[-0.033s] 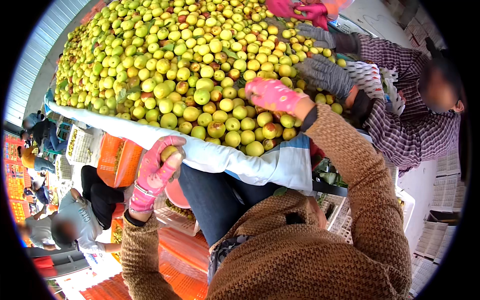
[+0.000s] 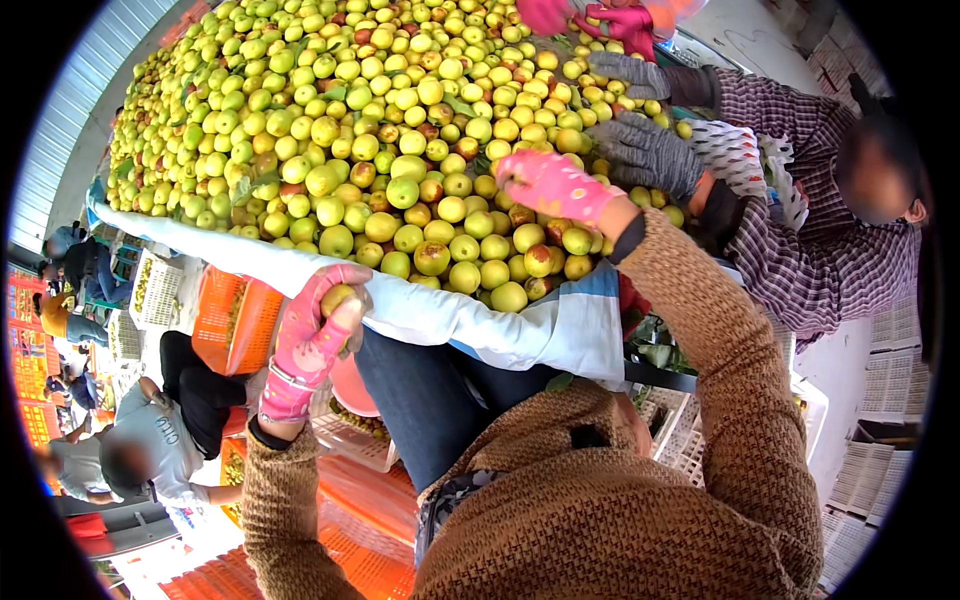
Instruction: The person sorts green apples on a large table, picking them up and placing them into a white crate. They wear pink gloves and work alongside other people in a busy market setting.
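Note:
A big heap of yellow-green jujubes (image 2: 330, 130), some with red-brown patches, fills a table lined with pale cloth (image 2: 440, 318). My left hand (image 2: 305, 345), in a pink patterned glove, is closed around a jujube (image 2: 338, 298) beside the cloth edge. Over the heap's right part, my right hand (image 2: 560, 187) in a matching glove has its fingers curled down; whatever lies under them is hidden. Just beyond it, a co-worker's two grey-gloved hands (image 2: 650, 150) rest at the jujubes. Another person's pink-gloved hands (image 2: 600, 22) are at the far edge.
Orange crates (image 2: 235, 320) stand left of the table, with a white crate (image 2: 158, 290) beyond. A pink container (image 2: 352, 385) sits below my left hand. White crates (image 2: 690, 430) are at the right, near the co-worker in a checked shirt (image 2: 800, 210). Several people sit at far left.
My right hand has shifted slightly right over the heap. My left hand still holds the jujube, raised a little. At the far edge, a pink-gloved hand has moved left.

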The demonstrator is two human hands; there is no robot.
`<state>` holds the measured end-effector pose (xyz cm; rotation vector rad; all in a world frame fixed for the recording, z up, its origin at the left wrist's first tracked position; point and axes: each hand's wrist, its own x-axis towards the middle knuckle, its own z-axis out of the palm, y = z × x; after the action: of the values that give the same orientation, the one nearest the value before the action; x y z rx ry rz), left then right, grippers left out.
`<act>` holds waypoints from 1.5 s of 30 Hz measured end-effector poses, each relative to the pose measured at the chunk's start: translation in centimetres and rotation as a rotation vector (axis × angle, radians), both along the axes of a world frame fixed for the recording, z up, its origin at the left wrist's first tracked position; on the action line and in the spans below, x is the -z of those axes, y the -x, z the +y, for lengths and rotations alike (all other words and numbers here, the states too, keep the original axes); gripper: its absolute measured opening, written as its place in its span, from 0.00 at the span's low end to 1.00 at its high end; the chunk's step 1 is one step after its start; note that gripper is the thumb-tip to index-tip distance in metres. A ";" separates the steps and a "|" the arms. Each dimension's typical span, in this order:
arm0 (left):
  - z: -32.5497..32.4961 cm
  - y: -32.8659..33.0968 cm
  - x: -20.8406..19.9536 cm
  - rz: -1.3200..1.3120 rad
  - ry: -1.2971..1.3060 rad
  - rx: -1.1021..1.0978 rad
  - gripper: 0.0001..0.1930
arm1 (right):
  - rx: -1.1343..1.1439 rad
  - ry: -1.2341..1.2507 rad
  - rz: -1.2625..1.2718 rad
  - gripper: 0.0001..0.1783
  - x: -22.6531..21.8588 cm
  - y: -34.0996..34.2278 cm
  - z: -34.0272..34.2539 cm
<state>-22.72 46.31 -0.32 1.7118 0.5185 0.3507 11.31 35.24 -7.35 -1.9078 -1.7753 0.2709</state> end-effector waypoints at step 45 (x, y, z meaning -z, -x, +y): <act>10.2 -15.2 1.3 0.928 -1.492 0.586 0.14 | -0.260 0.447 -0.281 0.21 -4.7 7.2 6.8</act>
<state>-7.57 56.52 -1.65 3.3646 0.3328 -0.7582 4.13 42.06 -2.63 -2.0896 -2.3113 0.5555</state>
